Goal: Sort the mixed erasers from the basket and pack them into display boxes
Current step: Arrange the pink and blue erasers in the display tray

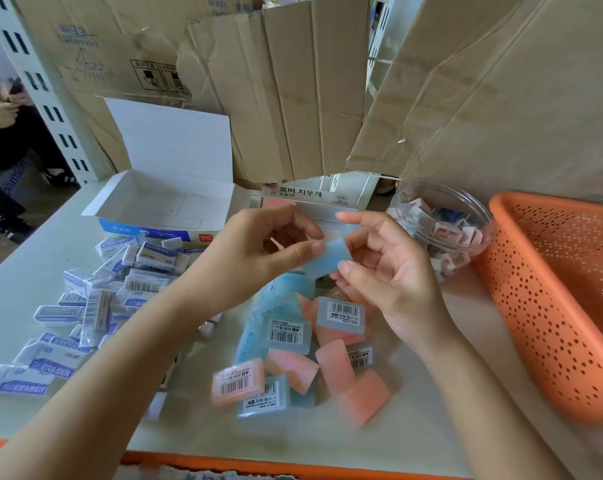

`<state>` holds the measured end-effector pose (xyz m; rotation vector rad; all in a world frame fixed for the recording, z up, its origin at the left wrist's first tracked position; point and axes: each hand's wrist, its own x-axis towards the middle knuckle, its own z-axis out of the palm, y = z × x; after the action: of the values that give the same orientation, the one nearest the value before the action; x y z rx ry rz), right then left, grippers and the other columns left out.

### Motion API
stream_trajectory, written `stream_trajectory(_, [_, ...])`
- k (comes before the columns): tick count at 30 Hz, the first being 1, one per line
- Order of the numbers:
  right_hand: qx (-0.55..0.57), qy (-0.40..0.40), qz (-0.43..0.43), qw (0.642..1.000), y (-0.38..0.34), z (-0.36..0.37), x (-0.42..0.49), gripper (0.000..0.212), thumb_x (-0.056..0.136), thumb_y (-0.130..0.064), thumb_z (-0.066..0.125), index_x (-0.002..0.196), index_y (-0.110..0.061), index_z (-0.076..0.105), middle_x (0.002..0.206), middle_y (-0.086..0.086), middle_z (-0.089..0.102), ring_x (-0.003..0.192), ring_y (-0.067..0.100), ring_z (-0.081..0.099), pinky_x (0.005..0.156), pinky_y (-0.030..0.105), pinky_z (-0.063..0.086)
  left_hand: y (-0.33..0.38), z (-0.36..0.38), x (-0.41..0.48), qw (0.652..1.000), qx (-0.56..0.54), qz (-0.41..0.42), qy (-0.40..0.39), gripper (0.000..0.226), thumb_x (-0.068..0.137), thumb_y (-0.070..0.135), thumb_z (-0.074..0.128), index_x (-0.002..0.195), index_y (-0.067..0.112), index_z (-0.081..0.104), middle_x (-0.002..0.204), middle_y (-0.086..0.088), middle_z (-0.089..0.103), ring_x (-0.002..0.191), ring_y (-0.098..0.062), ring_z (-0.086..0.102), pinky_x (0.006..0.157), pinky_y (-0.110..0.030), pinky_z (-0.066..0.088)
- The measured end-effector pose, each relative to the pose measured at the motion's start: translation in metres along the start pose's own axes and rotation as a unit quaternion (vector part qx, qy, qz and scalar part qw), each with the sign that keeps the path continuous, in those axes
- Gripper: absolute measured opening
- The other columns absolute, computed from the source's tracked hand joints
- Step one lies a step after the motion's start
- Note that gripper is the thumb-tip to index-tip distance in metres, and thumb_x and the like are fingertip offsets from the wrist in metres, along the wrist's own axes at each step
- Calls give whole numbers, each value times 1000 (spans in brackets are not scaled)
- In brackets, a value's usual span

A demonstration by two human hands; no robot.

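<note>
Cardboard sheets [293, 98] are standing behind the pale tabletop [26, 265]. At the centre of the frame, the left hand [258, 258] and right hand [390, 271] are both pinching one light blue eraser [327, 259] above the pink-and-blue eraser pile [289, 336]. The orange basket [552, 306] is sitting at right, and an open display box [165, 206] at upper left.

Flattened cardboard [293, 81] behind the table [33, 265], white slotted shelf post [40, 95] at far left
</note>
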<state>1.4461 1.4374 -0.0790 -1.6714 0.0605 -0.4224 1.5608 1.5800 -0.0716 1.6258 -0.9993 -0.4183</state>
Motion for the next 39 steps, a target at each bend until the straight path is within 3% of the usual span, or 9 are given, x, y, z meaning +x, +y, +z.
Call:
stream_trajectory(5, [9,-2,-7,1000,-1,3,1,32,75,-5,61,102,-22,55,80,-4,59,71,4,55,58,16,44,5,1,-3,999,-4,0,-50,7,76,22,61,80,17,62,65,1,58,60,-8,48,58,-21,41])
stream_trajectory(8, [9,-3,-3,1000,-1,3,1,34,71,-23,66,103,-27,57,84,-9,60,75,2,56,59,17,45,6,0,-4,999,-26,-7,-47,10,74,17,61,80,10,59,64,8,57,59,-6,50,58,-17,43])
stream_trajectory(10, [0,-4,0,1000,0,3,1,35,70,-28,67,104,-29,58,85,-10,61,76,2,58,60,18,47,5,-1,-3,996,-76,-18,-32,12,72,13,62,81,7,58,71,-1,62,64,-10,57,61,-15,47])
stream_trajectory(15, [3,5,-18,1000,-1,7,1,23,78,-9,63,93,-27,63,81,-9,66,68,5,59,58,17,48,3,-4,-1,994,-104,-19,-32,23,72,25,69,83,8,58,78,-12,65,71,-26,61,68,-28,52])
stream_trajectory(17, [19,37,11,999,0,4,3,20,78,-7,64,90,-23,64,75,-7,65,62,5,57,54,17,48,1,-5,-1,998,-60,-16,25,26,77,36,61,84,10,60,83,-11,66,77,-25,62,72,-31,50])
stream_trajectory(20, [-48,62,41,996,-1,-2,13,26,82,3,64,87,-22,64,70,-4,65,57,7,58,54,18,49,-4,-13,1,971,170,12,170,6,87,18,57,86,20,62,82,11,65,75,-2,59,63,-11,44])
stream_trajectory(24, [-133,11,86,987,-5,-1,33,22,82,2,64,82,-19,60,57,-7,62,53,8,57,52,17,49,-9,-16,1,929,321,-60,176,24,88,13,55,109,19,65,100,6,66,81,-9,60,71,-18,43])
stream_trajectory(30, [-187,-96,159,965,2,17,56,17,77,-7,72,78,-17,60,52,-10,63,49,0,55,55,18,46,-8,-16,0,922,341,-127,135,26,89,16,57,113,16,65,107,-3,68,89,-17,63,75,-23,43])
stream_trajectory(39, [-280,-91,177,939,19,27,66,27,71,-19,80,68,-22,53,57,-10,58,53,0,49,52,20,34,-10,-16,0,924,337,-136,120,31,87,9,55,116,16,62,106,-2,68,85,-14,59,75,-20,40])
